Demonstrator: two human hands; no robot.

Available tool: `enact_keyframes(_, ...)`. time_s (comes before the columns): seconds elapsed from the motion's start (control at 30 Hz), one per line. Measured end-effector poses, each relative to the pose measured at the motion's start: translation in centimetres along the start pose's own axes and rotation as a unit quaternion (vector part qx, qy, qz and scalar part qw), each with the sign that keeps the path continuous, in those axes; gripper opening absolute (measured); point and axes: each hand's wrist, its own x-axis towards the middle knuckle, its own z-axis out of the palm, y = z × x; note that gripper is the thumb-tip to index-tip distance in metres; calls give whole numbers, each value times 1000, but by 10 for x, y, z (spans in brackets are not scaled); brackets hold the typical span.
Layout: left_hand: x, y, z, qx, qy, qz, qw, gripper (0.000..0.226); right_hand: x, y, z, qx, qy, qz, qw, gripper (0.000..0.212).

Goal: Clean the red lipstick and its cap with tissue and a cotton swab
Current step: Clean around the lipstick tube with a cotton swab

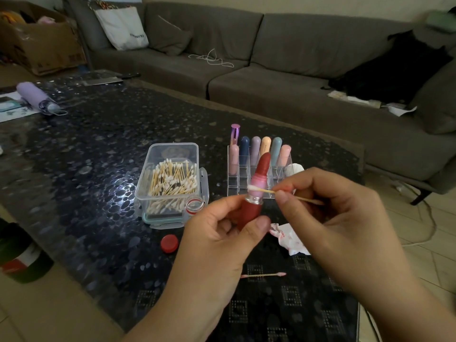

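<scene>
My left hand grips the red base of the uncapped red lipstick, which stands tilted with its bullet wound out. My right hand pinches a cotton swab and its white tip touches the pink inner tube just above the silver collar. A crumpled tissue with red smears lies on the table below my hands. A used pink-tipped swab lies nearer the front edge. I cannot see the lipstick's cap.
A clear box of cotton swabs stands left of my hands, with a small open jar and a red lid beside it. An acrylic rack of pastel lipsticks sits behind. A grey sofa lines the far side.
</scene>
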Motion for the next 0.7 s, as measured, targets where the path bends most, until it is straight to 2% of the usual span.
enact_keyframes(0.13,-1,0,1,11,-31,5,999,20,0,0,0,15,2,8,1000,8)
enact_keyframes(0.27,-3,-3,4,2,-68,2,998,24,0,0,2,21,6,8,1000,6)
enact_keyframes(0.33,-4,-4,5,-6,-64,-1,998,24,0,0,2,14,7,3,1000,6)
enact_keyframes(0.4,-2,-4,5,-58,-46,-14,997,21,0,0,1,4,6,4,1000,8)
enact_keyframes(0.5,0,-2,4,-130,-33,-30,990,31,0,0,1,-2,8,7,1000,4)
enact_keyframes(0.7,-2,0,0,-106,-33,-12,994,19,0,0,-1,-11,28,5,1000,8)
